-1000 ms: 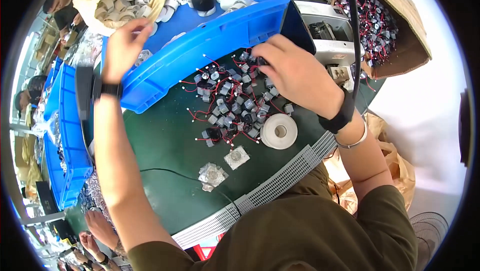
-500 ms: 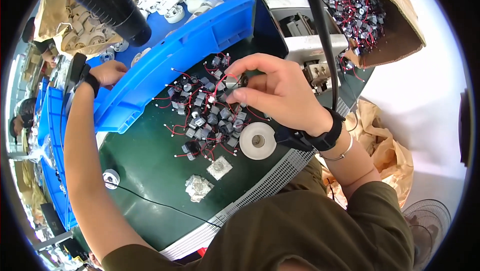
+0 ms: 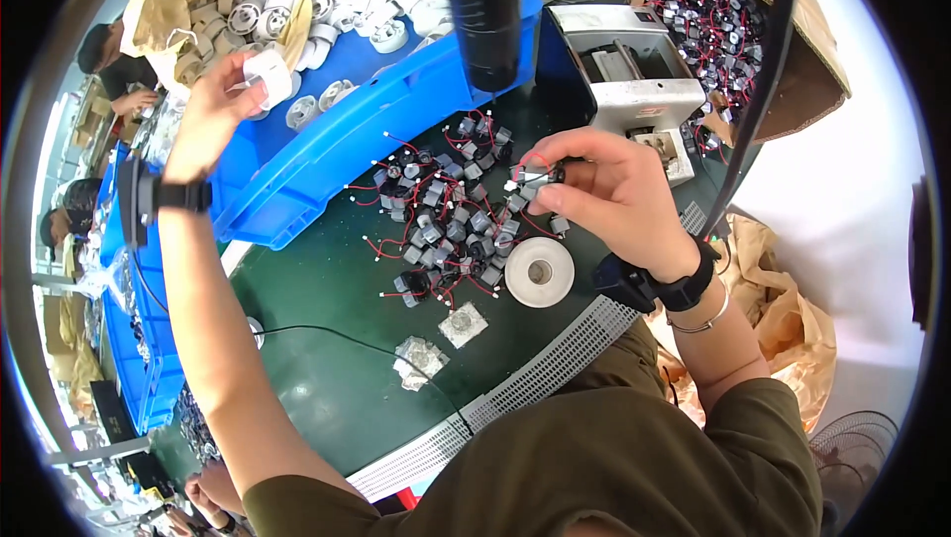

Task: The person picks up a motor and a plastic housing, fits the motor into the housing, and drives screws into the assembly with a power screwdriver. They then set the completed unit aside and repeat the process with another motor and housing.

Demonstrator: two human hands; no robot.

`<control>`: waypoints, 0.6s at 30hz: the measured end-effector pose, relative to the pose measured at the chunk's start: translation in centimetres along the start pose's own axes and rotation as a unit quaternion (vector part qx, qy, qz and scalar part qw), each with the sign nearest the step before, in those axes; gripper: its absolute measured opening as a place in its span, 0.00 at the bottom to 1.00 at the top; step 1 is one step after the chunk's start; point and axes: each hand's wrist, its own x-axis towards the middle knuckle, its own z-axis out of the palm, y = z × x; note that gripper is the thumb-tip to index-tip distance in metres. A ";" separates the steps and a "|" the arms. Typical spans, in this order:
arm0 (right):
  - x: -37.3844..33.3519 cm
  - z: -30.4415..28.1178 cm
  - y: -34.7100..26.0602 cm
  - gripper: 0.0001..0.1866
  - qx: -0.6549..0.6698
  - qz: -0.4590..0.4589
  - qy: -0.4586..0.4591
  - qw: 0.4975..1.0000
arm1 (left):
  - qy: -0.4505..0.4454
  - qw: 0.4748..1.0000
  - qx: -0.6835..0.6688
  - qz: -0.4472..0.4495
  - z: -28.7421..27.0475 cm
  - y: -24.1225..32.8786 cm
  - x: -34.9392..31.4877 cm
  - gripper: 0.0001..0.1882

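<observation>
the left hand [image 3: 215,106] pinches a white, round plastic part [image 3: 269,78] over the blue plastic bin [image 3: 362,146]; the right hand [image 3: 616,202] pinches a small grey block with red wires [image 3: 538,178] near a heap of similar blocks [image 3: 454,220] on the dark green tabletop [image 3: 317,284].

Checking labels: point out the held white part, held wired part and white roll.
Held white part [image 3: 271,79], head view: its visible middle.
Held wired part [image 3: 536,180], head view: its grey body.
White roll [image 3: 540,293], head view: flat face below the hole.
</observation>
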 end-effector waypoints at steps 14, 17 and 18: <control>-3.1 -0.6 0.4 0.16 -0.006 -0.048 0.044 0.998 | 0.030 0.952 0.105 0.286 24.3 3.2 -15.7 0.20; -4.1 -1.0 1.7 0.17 -0.004 -0.031 0.036 0.999 | 0.027 0.958 0.105 0.266 24.4 4.5 -16.1 0.21; -4.2 -1.0 1.9 0.17 -0.010 -0.034 0.024 0.999 | -0.003 0.958 0.112 0.264 23.9 5.3 -16.4 0.22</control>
